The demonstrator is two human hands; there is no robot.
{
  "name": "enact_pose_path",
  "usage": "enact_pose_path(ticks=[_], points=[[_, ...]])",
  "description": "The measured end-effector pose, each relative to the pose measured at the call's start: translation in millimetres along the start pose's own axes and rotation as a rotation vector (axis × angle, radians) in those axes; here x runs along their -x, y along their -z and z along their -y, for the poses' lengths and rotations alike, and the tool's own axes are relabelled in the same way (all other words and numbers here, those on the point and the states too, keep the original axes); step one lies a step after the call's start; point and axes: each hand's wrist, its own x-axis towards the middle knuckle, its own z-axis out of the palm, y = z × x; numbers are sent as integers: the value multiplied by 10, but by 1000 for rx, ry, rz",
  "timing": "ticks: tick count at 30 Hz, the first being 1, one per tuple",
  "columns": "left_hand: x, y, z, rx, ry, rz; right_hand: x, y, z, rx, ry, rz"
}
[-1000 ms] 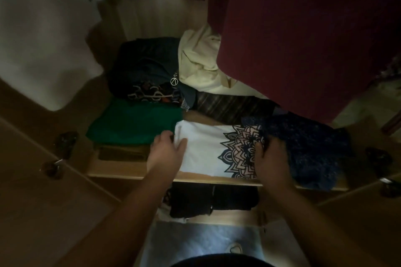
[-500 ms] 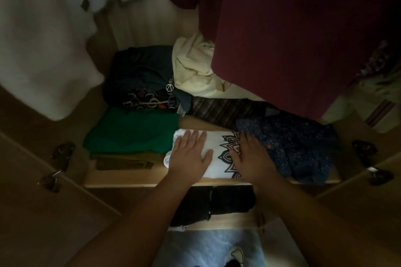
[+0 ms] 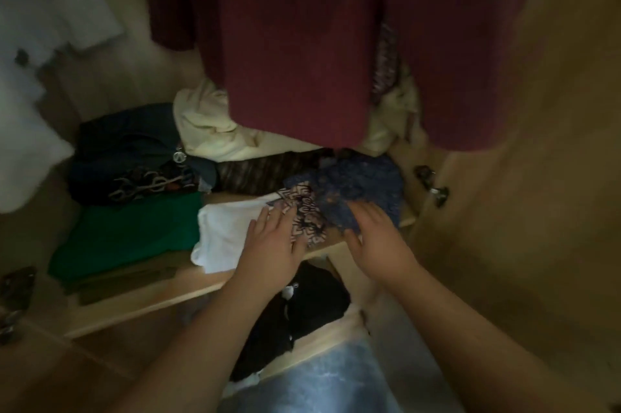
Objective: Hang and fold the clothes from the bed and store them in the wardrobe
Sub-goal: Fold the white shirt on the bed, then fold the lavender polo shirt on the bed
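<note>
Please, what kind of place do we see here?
Most likely the inside of an open wardrobe. A dark red garment hangs above a wooden shelf that carries folded clothes, such as a green garment, and a door hinge shows at the right side.

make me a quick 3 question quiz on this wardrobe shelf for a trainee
1. True or false: the left hand lies on the white printed shirt.
2. Which garment sits directly left of the white shirt? A) green one B) red one C) black one
3. Fill in: the right hand rests on the ____ patterned cloth.

Key:
1. True.
2. A, the green one; the red garment hangs above, the black clothes lie on the shelf below.
3. Blue.
</note>
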Motion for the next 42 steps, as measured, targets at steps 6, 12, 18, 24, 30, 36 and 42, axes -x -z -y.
enact_pose_path(ticks=[6, 12, 18, 24, 30, 36, 42], points=[[716, -531, -1384, -68, -259, 158, 1693, 627, -583, 209, -224, -104], [2045, -1202, -3109, -65, -574, 330, 4106, 1124, -1308, 338, -554, -145], [3558, -1745, -4574, -84, -909, 498, 6475, 1482, -1509, 376, -927, -221], [4542, -2030, -5568, -95, -1155, 597, 7840, 1669, -1535, 349, -1195, -291], [4966, -2380, -6270, -89, -1293, 701, 8497, 1739, -1787, 280, -1346, -363], [5189, -2988, -7093, -73, -1335, 761, 8992, 1918, -2460, 248, -1465, -355], [5317, -3650, -8157, -58, -1400, 852, 9488, 2242, -3397, 180, -1560, -294]])
